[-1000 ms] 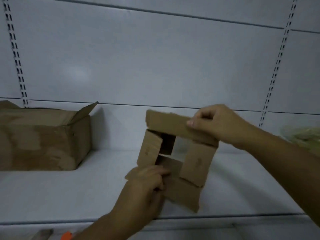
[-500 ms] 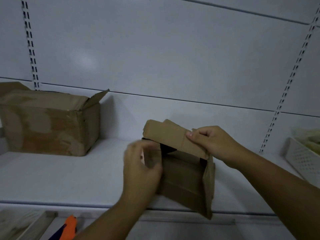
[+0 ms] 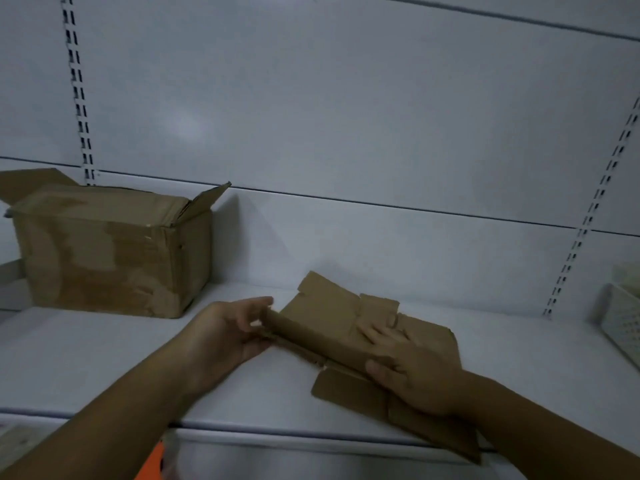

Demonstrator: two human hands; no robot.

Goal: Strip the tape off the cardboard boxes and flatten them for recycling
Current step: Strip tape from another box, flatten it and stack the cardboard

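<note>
A small brown cardboard box (image 3: 325,320) lies collapsed flat on the white shelf (image 3: 104,368), its flaps spread toward the shelf's front edge. My right hand (image 3: 412,372) lies on top of it, fingers spread and thumb hooked over its near edge, pressing it down. My left hand (image 3: 239,330) holds the box's left edge between fingers and thumb. A larger brown cardboard box (image 3: 107,251) stands upright at the back left of the shelf, its top flaps open and its side scuffed where the surface is torn.
A white perforated basket (image 3: 623,323) sits at the shelf's far right. Slotted uprights (image 3: 78,91) run up the white back panel. Something orange (image 3: 152,462) shows below the shelf's front edge.
The small box was held upright and open in both hands; now it lies folded flat on the shelf. My right hand moved from its top flap to pressing on it.
</note>
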